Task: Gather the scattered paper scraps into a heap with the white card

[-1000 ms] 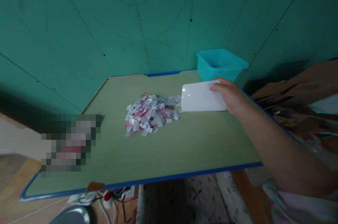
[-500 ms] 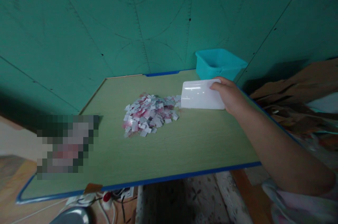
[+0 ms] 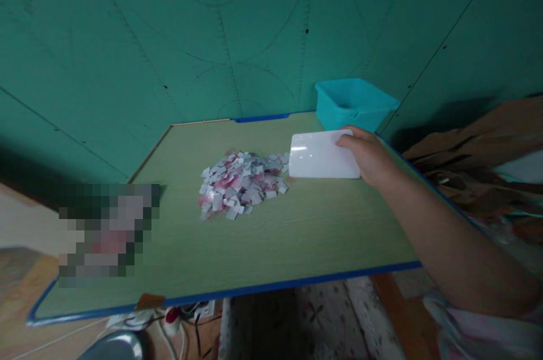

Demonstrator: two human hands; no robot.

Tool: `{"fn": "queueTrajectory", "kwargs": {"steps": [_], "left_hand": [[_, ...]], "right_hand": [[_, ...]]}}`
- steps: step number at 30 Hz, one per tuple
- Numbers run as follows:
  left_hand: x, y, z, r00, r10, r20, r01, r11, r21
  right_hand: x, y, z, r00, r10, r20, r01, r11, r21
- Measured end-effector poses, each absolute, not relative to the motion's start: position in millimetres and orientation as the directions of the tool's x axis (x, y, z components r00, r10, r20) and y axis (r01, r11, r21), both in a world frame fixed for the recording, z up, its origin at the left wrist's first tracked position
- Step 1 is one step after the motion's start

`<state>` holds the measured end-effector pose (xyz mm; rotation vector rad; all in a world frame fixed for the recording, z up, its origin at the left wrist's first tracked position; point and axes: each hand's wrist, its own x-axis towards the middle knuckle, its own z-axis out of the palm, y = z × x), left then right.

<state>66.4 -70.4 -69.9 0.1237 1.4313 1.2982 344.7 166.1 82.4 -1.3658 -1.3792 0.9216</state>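
Head view: right hand [image 3: 370, 155] fingers clamp a white scraper [image 3: 322, 155], edge down on the bench [image 3: 297, 235] just beside the paper scraps [image 3: 241, 181] (left hand unseen). Keeping its edge flat should gather strays.

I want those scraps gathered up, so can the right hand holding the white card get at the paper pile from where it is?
Probably yes. The right hand holds the white card on edge against the paper pile, with bare table around it.
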Motion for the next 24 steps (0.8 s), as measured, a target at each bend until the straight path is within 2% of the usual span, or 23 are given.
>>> {"fn": "queueTrajectory", "kwargs": {"steps": [10,16,24], "left_hand": [[48.4,-66.9,-72.2,-0.443,0.632,-0.636,-0.503,0.412,0.76],[56.7,-68.4,-74.2,-0.414,0.652,-0.635,-0.528,0.396,0.751],[52.6,-75.3,-59.3,-0.358,0.682,-0.638,-0.584,0.369,0.723]], "right_hand": [[344.9,165.4,83.0,0.038,0.996,0.084,0.232,0.073,-0.97],[342.4,163.1,86.0,-0.013,1.0,-0.028,0.207,-0.025,-0.978],[340.8,160.6,86.5,-0.04,0.998,-0.054,0.167,-0.046,-0.985]]}}
